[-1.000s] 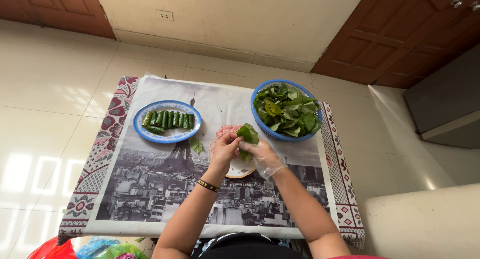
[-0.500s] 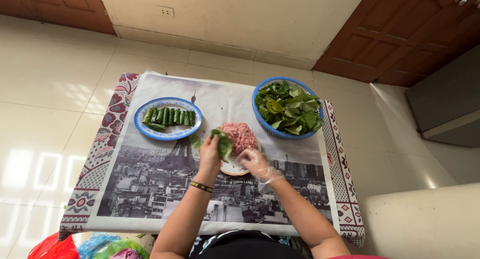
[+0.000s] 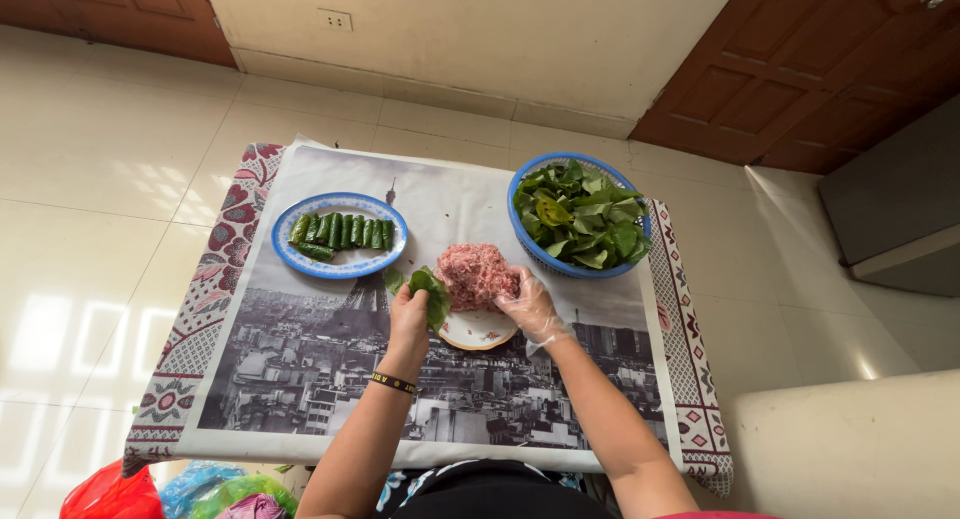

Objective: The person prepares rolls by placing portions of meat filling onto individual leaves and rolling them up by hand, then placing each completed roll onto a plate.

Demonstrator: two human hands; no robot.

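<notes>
My left hand (image 3: 408, 317) holds a green leaf (image 3: 433, 292) just left of a small plate (image 3: 478, 331) heaped with pink minced meat (image 3: 474, 274). My right hand (image 3: 529, 307), in a thin clear glove, rests at the right side of the meat pile, fingers touching it. A blue-rimmed oval plate (image 3: 345, 266) with a row of several rolled green leaf wraps (image 3: 340, 233) lies to the left. A blue basket (image 3: 528, 241) full of loose green leaves (image 3: 582, 214) stands at the back right. A loose leaf (image 3: 393, 278) lies by the oval plate.
Everything sits on a low table covered with a black-and-white city-print cloth (image 3: 330, 389) over a patterned red-and-white one (image 3: 200, 309). Pale floor tiles surround it. Coloured plastic bags (image 3: 150, 491) lie at the near left. Wooden doors stand behind.
Both hands came down and left from in front of the meat plate, uncovering the meat. The leaf moved with my left hand to the plate's left; my right hand went to the meat.
</notes>
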